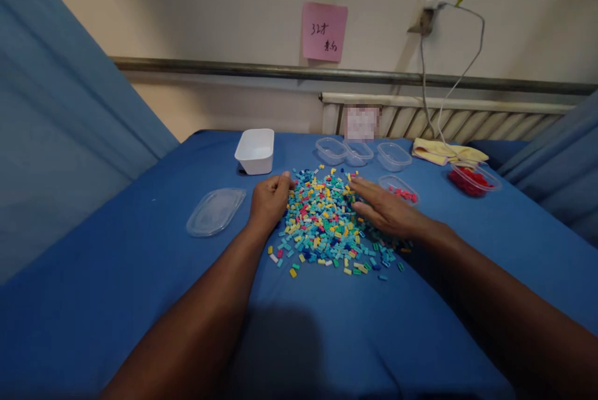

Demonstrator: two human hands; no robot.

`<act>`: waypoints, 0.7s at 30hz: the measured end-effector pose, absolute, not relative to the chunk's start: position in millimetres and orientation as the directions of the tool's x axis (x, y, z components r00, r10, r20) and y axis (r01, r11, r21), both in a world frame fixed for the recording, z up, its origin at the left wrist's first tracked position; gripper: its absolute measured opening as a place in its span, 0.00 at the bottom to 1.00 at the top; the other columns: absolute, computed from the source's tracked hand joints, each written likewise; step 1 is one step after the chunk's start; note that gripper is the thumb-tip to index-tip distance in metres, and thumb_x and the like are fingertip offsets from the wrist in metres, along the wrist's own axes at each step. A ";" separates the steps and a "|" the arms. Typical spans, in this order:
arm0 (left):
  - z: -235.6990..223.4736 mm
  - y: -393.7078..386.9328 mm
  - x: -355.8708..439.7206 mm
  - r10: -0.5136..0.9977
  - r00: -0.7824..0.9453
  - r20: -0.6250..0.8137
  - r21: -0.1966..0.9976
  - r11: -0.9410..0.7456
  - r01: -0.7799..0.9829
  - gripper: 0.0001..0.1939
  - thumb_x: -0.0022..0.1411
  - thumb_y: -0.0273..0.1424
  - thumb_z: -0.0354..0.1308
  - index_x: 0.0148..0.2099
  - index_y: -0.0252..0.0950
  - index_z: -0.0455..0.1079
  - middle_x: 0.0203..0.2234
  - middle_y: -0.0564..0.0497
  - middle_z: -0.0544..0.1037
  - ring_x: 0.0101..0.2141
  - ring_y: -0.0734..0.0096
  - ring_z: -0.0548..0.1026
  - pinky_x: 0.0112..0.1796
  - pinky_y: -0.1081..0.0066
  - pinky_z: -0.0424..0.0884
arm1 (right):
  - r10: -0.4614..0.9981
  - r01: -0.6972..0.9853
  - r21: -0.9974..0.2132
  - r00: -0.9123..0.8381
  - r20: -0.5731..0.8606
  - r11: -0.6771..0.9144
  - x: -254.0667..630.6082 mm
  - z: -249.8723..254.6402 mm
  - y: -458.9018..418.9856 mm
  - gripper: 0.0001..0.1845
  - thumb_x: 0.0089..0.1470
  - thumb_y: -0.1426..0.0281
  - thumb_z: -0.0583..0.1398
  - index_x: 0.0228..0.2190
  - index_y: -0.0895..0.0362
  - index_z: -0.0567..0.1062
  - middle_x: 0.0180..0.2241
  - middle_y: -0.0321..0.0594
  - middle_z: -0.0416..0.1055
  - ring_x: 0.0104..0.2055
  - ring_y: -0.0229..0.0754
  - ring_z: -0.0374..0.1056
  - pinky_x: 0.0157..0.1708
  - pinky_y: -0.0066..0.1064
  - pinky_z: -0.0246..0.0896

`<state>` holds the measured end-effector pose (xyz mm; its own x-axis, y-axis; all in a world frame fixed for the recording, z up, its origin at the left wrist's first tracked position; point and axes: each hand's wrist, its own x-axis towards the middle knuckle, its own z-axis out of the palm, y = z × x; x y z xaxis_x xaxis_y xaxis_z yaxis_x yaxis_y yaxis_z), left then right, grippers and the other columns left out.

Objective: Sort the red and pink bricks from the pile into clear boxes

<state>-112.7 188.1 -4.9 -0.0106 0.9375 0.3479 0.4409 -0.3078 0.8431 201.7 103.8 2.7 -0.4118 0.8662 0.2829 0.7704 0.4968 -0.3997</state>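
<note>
A loose heap of small toy bricks (pixel 322 219), in turquoise, yellow, green, pink, white and dark blue, is spread on the blue cloth. At its left edge my left hand (pixel 271 202) is closed, thumb up. A bit of pink shows by its fingertips, but I cannot make out whether it is held. My right hand (pixel 387 208) lies along the heap's right side, fingers stretched out, touching or just over the bricks. Just behind that hand is a clear container (pixel 384 182) with several pink-red bricks (pixel 405 194), partly hidden by it.
A white tub (pixel 255 163) stands at the back left, with a clear lid (pixel 215 213) in front. Clear tubs (pixel 393 157) line the back. Farther right are a container of red pieces (pixel 471 182) and a yellow cloth (pixel 436 151). A white cable (pixel 423 76) hangs by the radiator (pixel 397 101).
</note>
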 end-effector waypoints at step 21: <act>-8.6 185.5 -112.9 0.925 -0.026 0.379 0.856 -0.339 0.391 0.27 0.73 0.52 0.54 0.36 0.37 0.82 0.25 0.51 0.78 0.30 0.63 0.75 0.33 0.67 0.67 | 0.805 0.766 -0.348 -0.591 -0.050 0.541 149.8 21.9 69.2 0.48 0.73 0.38 0.45 0.77 0.57 0.59 0.80 0.53 0.46 0.82 0.61 0.38 0.79 0.61 0.36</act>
